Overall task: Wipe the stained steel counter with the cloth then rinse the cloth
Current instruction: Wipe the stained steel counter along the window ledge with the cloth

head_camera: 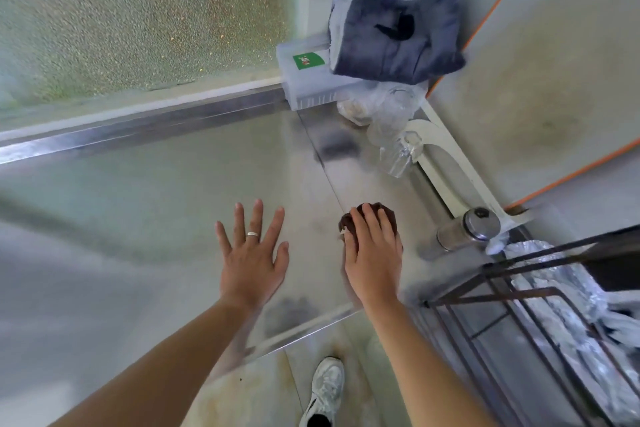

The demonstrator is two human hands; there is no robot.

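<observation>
**A:** What are the fingers doing?

**B:** I start at my right hand (372, 253); its fingers (367, 218) lie close together and flat on top of a dark brown cloth (375, 215); they press down on it and do not wrap round it; the cloth is bunched up small and pokes out past the fingertips.

**A:** And the other hand?

**B:** My left hand (254, 260) is wide open; its fingers (258, 215) are spread apart and straight; one has a ring (252, 234) on it; it holds nothing; I cannot tell if it touches the top or hangs just above it.

**A:** Where is the cloth sitting?

**B:** It is on the steel counter (173, 191), near the front edge, just beside my left hand; there is a dark smudge (287, 312) by the front edge between my two arms, and another dark smudge (337, 146) farther back.

**A:** What else do I see around it?

**B:** A shiny metal tin (467, 229) lies on its side to the right of the cloth; crinkly clear plastic (394, 128) sits at the back; behind that is a clear box (311, 80) with a green sticker, and a gray-blue towel (398, 31) is heaped on it; a dark wire rack (519, 291) with foil (561, 274) under it is at the right; a white shoe (325, 388) stands on the floor below.
</observation>
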